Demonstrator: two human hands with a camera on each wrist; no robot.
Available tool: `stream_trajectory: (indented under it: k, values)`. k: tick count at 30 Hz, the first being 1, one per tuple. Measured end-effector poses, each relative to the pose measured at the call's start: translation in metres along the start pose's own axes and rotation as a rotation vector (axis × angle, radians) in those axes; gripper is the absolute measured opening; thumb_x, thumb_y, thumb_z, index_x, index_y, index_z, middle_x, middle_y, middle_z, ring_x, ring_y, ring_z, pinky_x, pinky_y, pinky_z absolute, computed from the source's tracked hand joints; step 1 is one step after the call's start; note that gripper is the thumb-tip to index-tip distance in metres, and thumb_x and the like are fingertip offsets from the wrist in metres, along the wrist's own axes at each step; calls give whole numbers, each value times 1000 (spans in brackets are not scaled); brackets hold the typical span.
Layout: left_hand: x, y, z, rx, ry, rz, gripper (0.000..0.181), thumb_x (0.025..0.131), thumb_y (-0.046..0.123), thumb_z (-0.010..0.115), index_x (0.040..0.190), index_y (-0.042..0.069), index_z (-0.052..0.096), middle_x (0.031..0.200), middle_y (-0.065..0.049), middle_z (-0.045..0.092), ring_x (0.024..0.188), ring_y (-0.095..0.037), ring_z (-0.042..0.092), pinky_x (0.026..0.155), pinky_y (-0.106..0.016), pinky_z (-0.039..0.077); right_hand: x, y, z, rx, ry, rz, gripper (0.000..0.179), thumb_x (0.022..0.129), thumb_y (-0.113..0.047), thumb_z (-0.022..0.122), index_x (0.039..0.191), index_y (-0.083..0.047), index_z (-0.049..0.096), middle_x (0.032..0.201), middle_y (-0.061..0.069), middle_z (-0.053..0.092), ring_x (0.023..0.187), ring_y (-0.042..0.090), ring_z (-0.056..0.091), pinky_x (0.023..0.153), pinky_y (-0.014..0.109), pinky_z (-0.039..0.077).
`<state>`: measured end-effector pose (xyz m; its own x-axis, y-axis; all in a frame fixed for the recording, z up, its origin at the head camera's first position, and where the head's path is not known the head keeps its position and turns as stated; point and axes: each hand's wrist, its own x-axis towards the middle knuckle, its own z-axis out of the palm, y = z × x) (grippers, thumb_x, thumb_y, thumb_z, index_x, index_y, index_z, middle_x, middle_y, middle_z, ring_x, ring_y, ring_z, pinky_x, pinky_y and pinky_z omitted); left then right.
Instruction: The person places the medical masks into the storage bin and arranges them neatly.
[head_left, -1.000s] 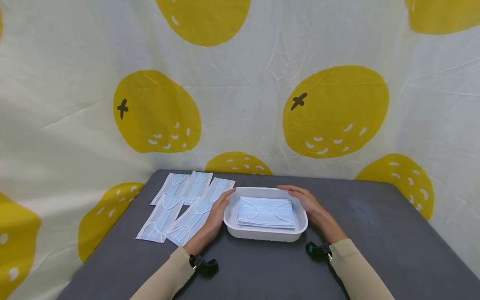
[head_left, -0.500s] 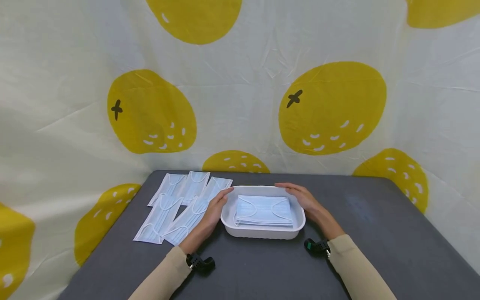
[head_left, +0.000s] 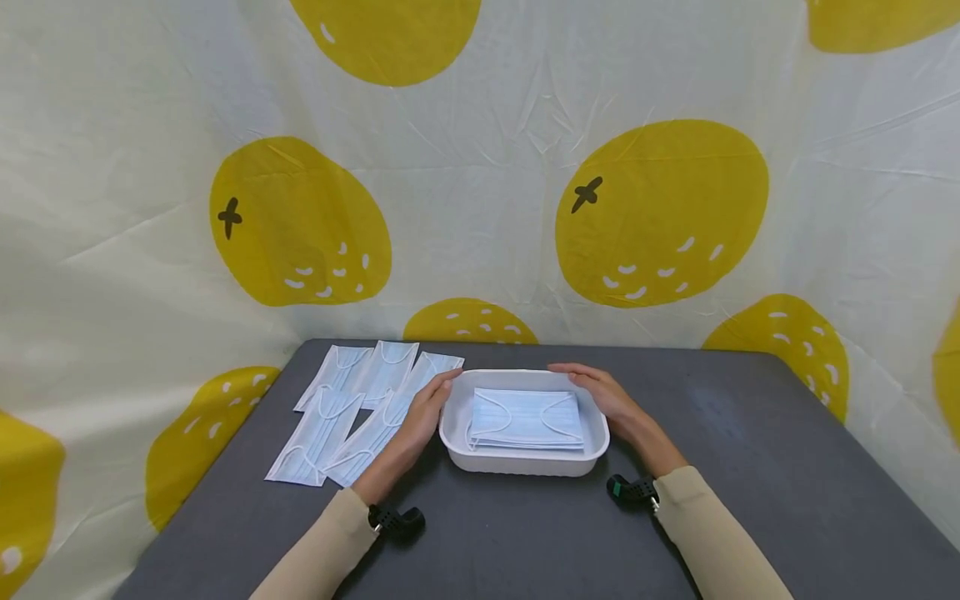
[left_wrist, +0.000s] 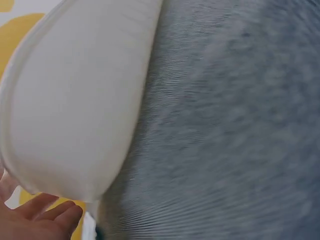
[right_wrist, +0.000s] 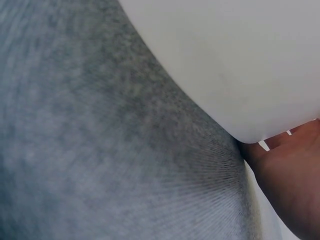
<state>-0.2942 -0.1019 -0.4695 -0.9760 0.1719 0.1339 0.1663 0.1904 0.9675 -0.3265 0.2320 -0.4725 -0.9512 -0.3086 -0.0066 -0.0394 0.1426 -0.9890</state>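
A white plastic tub (head_left: 525, 462) stands on the dark table in the head view. Inside it lies a small stack of light blue face masks (head_left: 527, 419), ear loops on top. My left hand (head_left: 425, 414) is against the tub's left side, its fingers reaching along to the far left corner. On the opposite side, my right hand (head_left: 611, 400) has its fingers stretched over the far right corner of the rim. Both wrist views show the tub's outer wall close up, with the left fingers (left_wrist: 69, 217) loosely bent beside it and the right hand's fingers partly hidden behind it.
Several more face masks (head_left: 318, 437) lie spread and overlapping on the table left of the tub, right beside my left forearm. The grey table (head_left: 750, 467) runs back to a white curtain (head_left: 480, 217) printed with yellow fruit.
The head view has shifted slightly, carrying everything a little left and up in the picture. Hands, tub and masks keep the same arrangement.
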Motion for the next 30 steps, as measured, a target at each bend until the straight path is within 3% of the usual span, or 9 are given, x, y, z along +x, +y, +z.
stream_trajectory:
  k: [4, 10, 18, 24, 30]
  values:
    - [0, 8, -5, -41, -8, 7, 45, 113, 25, 38, 153, 7, 49, 160, -19, 46, 150, -37, 42, 123, -59, 33, 0, 1, -1, -6, -1, 1, 42, 112, -23, 44, 149, -9, 55, 158, 15, 50, 140, 27, 53, 109, 35, 49]
    - [0, 23, -17, -26, -2, 17, 46, 113, 31, 37, 152, 8, 50, 156, -23, 49, 145, -44, 47, 117, -63, 40, 1, 2, -2, -6, -23, -20, 43, 112, -20, 41, 151, -5, 53, 159, 19, 47, 144, 36, 47, 115, 45, 44]
    - [2, 41, -39, -15, -6, 31, 48, 113, 35, 37, 151, 8, 49, 151, -26, 53, 141, -46, 51, 114, -60, 44, 2, 1, -1, -23, -4, -9, 42, 111, -19, 40, 149, -8, 55, 158, 15, 50, 142, 30, 50, 117, 46, 43]
    - [7, 48, -69, 11, 59, 42, 47, 114, 31, 36, 154, 8, 44, 146, -28, 55, 134, -48, 56, 109, -58, 50, -1, 0, 0, -31, 12, -2, 42, 111, -18, 39, 148, -8, 56, 158, 15, 50, 143, 32, 49, 120, 52, 39]
    - [14, 44, -114, 101, 84, 44, 50, 114, 35, 36, 156, 8, 43, 143, -30, 56, 130, -47, 59, 108, -59, 50, 0, 0, 0, -34, -4, -20, 43, 111, -19, 39, 150, -7, 54, 159, 18, 48, 144, 37, 47, 121, 55, 37]
